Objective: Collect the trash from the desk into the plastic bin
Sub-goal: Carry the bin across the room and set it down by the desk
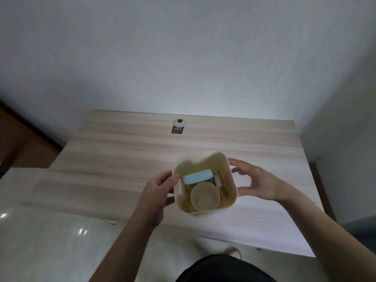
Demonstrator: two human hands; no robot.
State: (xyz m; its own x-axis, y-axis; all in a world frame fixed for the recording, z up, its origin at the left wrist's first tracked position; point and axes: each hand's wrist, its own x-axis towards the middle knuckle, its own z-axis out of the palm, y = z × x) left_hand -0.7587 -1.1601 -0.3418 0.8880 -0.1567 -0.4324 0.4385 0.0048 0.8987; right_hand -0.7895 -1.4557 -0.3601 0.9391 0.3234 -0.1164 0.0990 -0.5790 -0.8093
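A cream plastic bin point(228, 197) stands on the pale wooden desk point(122, 159), right of its middle. Inside it lie a brown paper cup point(205, 197), a light blue box point(197, 176) and a few smaller pieces along the right wall that I cannot make out. My left hand point(159, 187) grips the bin's left wall, thumb at the rim and fingers lower down the outside. My right hand point(255, 182) is spread beside the bin's right wall. Its fingertips are at the wall or just off it, with a gap between palm and bin.
A black "100%" label with a round silver cap point(178, 126) sits near the desk's far edge. A white wall rises behind the desk and on its right. Glossy floor tiles point(50, 231) lie to the left and below the near edge.
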